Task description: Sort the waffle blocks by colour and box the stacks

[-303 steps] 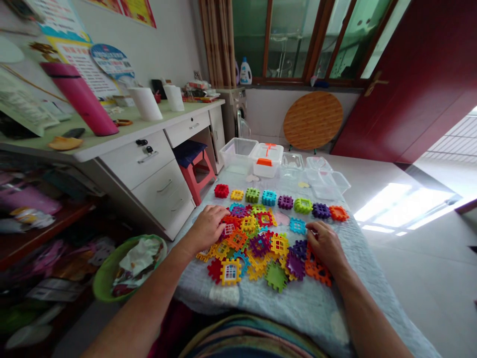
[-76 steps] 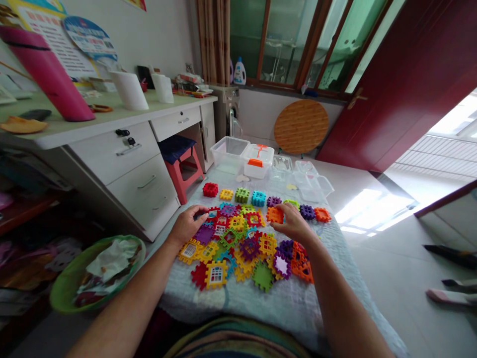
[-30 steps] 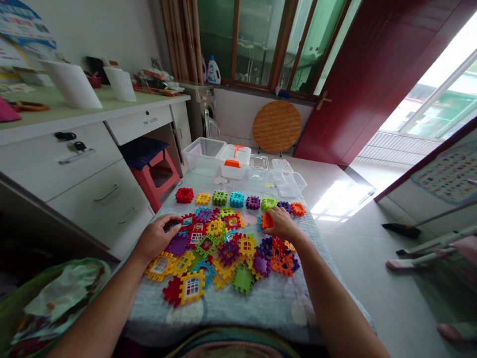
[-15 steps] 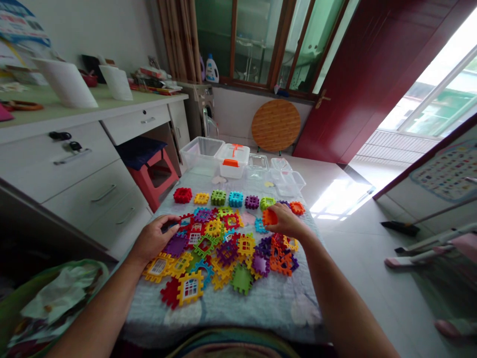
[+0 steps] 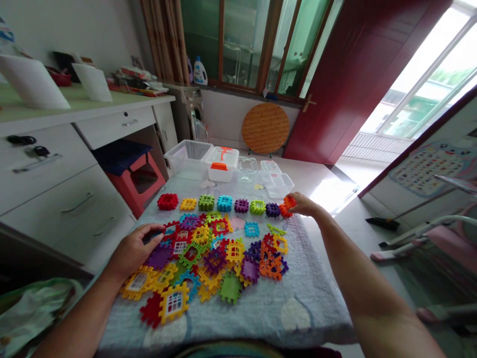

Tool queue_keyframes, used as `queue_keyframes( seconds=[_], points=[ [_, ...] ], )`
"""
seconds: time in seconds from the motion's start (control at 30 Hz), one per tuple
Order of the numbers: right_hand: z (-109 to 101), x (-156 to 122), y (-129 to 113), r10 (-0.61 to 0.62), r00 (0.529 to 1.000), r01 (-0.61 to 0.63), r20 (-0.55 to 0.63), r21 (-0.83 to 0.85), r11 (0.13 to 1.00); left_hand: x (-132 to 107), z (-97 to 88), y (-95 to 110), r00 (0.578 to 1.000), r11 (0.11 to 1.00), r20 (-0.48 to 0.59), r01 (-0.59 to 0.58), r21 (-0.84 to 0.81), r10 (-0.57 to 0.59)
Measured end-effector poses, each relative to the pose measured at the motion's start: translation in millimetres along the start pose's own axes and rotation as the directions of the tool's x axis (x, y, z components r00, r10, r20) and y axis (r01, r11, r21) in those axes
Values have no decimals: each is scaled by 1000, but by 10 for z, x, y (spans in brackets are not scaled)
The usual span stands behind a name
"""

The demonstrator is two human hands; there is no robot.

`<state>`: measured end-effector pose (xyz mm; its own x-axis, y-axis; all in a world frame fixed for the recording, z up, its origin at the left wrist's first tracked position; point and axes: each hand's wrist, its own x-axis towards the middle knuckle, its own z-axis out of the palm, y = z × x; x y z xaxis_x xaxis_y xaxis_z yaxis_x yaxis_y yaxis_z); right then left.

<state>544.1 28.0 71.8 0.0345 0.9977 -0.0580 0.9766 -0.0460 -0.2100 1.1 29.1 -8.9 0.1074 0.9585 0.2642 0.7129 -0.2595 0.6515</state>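
Left hand point(image 5: 128, 253) at left edge of the loose pile point(image 5: 215, 261), by a red piece point(image 5: 170, 231), can't tell if gripping; pile lies right of it, row of 8 color groups point(image 5: 241, 206) beyond, right hand point(image 5: 303, 204) well apart, pinching an orange piece point(image 5: 289, 201) at row's right end.

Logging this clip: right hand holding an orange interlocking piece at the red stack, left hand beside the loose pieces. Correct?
Not the red stack; the head view shows the right hand holding that orange interlocking piece at the orange stack, left hand beside loose pieces.
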Motion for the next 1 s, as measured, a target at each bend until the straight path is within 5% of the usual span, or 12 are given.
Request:
queue_keyframes(
  seconds=[0.33, 1.0],
  points=[
    [117, 48, -4, -28, 992, 29, 127, -6, 1000, -8, 3, 0, 1000, 1000, 21, 24, -16, -24],
    [278, 111, 66, -41, 994, 38, 98, 29, 999, -20, -11, 40, 999, 1000, 34, 21, 12, -21]
  ],
)
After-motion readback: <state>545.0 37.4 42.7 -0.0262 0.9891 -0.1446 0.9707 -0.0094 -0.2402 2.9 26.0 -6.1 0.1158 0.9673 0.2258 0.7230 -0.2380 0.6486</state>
